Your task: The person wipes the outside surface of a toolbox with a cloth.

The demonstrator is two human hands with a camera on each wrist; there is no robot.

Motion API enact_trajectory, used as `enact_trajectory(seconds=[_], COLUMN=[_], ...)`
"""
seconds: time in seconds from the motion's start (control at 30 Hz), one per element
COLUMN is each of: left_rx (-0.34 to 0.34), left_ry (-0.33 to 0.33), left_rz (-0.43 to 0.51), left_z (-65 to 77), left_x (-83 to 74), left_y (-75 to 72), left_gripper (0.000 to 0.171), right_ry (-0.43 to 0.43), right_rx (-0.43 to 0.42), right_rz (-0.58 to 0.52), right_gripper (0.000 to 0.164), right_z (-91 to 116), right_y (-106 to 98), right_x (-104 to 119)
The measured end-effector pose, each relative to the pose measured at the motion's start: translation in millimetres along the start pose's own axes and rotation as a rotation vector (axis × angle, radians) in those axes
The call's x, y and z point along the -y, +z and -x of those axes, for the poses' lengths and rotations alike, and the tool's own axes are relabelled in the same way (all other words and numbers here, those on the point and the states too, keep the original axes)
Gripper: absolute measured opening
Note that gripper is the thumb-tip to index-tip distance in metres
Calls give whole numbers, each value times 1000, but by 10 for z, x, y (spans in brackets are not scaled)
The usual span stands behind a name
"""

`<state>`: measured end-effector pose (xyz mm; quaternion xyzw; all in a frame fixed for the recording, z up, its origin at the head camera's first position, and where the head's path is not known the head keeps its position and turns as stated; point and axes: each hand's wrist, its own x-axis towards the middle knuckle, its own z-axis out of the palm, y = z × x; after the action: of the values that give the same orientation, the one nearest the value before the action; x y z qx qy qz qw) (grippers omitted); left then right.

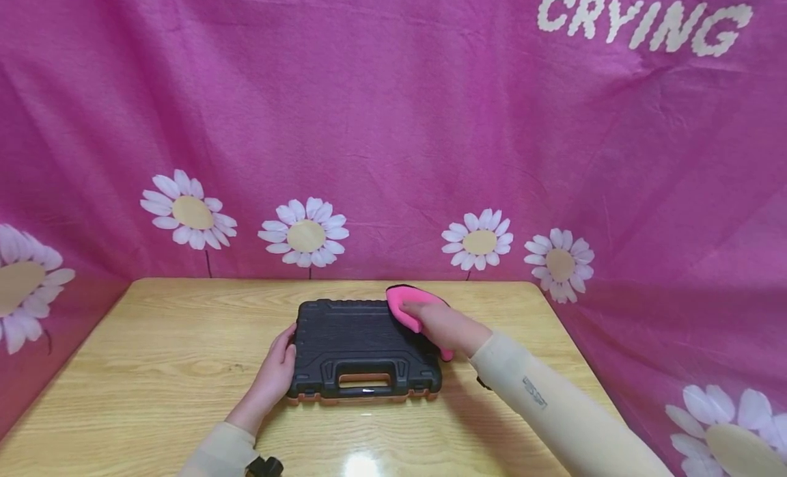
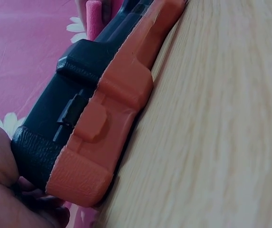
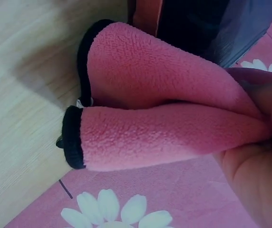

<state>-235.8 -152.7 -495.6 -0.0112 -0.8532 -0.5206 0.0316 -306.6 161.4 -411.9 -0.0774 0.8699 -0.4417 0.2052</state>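
Note:
A plastic carrying case [image 1: 350, 333] with a black upper shell and an orange lower shell lies flat on the wooden table, its handle toward me. My left hand [image 1: 277, 368] holds the case at its left side; in the left wrist view that hand [image 2: 3, 175] is around the end corner, some fingers hidden behind it. A pink fleecy cloth [image 3: 140, 137] with black edging is bunched in my right hand [image 1: 445, 324]. The cloth [image 1: 402, 306] lies against the right part of the case's top and hangs over its right side.
The wooden table [image 1: 184, 340] extends around the case on all sides. A magenta fabric backdrop [image 1: 381, 121] printed with white daisies and the word CRYING hangs behind and beside it. Light glares off the table's front part.

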Motion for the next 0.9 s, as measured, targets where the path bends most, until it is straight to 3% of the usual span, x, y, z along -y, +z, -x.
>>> enact_trajectory(seconds=[0.1,0.17,0.33,0.4,0.5,0.73,0.9], left_rx=[-11,-17,-4,-1,1,3,-2], left_ry=[-4,-1,-21,-27,-31,-35,-38], left_rz=[0,0,9,6,-1,2,5], left_z=[-3,-6,-4,-3,1,10,14], left_x=[5,8,10,11,6,7,3], left_y=[3,6,9,7,2,5,0], left_gripper=[49,49,50,50,50,50,50], right_ry=[-4,-63,-371,-442,-423,-402,-445], right_rx=[1,10,31,35,55,88,88], right_rz=[47,174,636,701,659,704,755], right_gripper=[45,39,45,45,46,80,80], right_z=[101,188,415,500,622,889,1028], right_y=[16,26,36,51,86,155,205], right_x=[-45,-77,-143,-160,-176,-153,-141])
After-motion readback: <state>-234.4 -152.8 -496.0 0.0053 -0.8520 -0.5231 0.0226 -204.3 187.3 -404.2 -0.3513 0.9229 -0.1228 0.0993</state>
